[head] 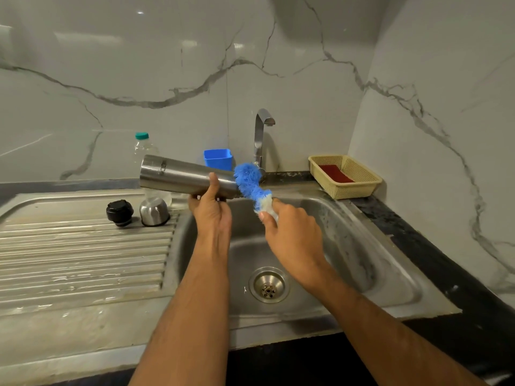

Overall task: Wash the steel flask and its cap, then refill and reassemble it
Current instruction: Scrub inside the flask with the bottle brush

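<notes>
the rigid, likely slippery steel flask [178,175] is gripped mid-body by the left hand [210,210], while the soft brush [250,185] is pinched by the right hand [292,229].

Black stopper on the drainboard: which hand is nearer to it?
Left. The left hand holds the flask just right of the stopper; the right hand grips the brush farther right, over the sink.

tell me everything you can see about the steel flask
The steel flask is a plain brushed-metal cylinder with a small latch-like fitting near its left end. It lies nearly level above the sink's left edge, open with no cap on. The left hand grips it from below, thumb up its side. The blue brush in the right hand meets its right end.
</notes>
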